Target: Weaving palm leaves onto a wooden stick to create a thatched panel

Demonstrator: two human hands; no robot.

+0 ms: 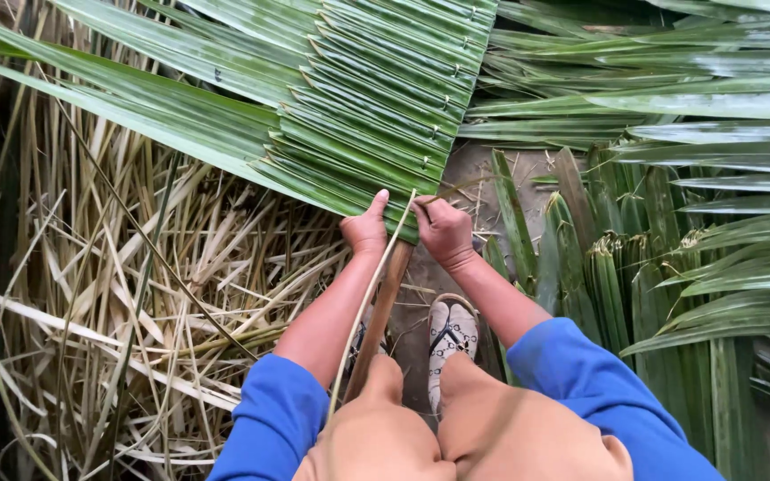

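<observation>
Down close, I see a thin pale strip [369, 294] and a wooden stick [383, 307] rising between the knees. My left hand [365, 230] pinches the strip's top, its grip closed; my right hand [443, 230] closes on the stitched leaf panel [376, 98] edge. Beyond, loose fronds [670, 267]. Best keep folds tight, stitches even.
</observation>
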